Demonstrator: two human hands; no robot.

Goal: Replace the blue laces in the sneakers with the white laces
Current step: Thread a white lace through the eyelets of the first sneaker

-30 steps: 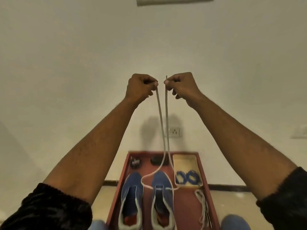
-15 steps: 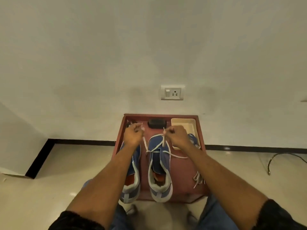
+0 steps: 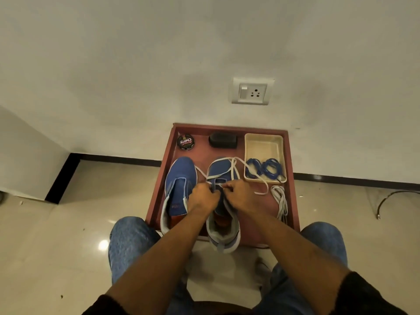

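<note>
Both hands work over the right sneaker [image 3: 223,201] on the red tray [image 3: 159,189]. Left hand [image 3: 203,196] and right hand [image 3: 241,194] have fingers curled, each pinching the white lace [image 3: 234,165] at the eyelets; its slack loops across the toe toward the beige dish [image 3: 263,144]. Blue laces [image 3: 264,169] lie coiled in that dish. Left sneaker [image 3: 179,189] stands unlaced just beside the right sneaker. A spare white lace [image 3: 280,201] lies bundled near the dish.

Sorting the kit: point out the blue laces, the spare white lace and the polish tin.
blue laces [image 3: 264,169], head view, middle of the coils.
spare white lace [image 3: 281,202], head view, mid-bundle.
polish tin [image 3: 186,142], head view, lid centre.
</note>
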